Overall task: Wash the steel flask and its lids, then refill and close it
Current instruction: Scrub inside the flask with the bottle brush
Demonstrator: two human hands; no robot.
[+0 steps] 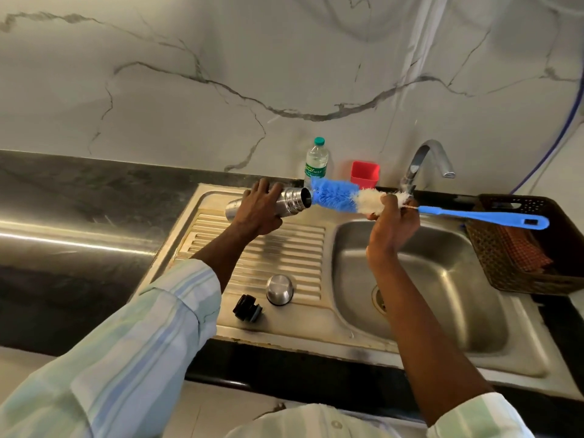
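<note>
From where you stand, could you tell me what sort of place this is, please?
Most likely a home kitchen: a stainless steel sink with a ribbed drainboard set in a dark stone counter, a curved tap against a marble-patterned wall.

Glossy steel flask (292, 202); bristly plastic brush (339, 200).

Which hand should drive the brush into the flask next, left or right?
Right. The right hand already grips the bottle brush at its bristles, tip at the steel flask mouth. The left hand holds the flask level over the drainboard, so it should only steady.
</note>
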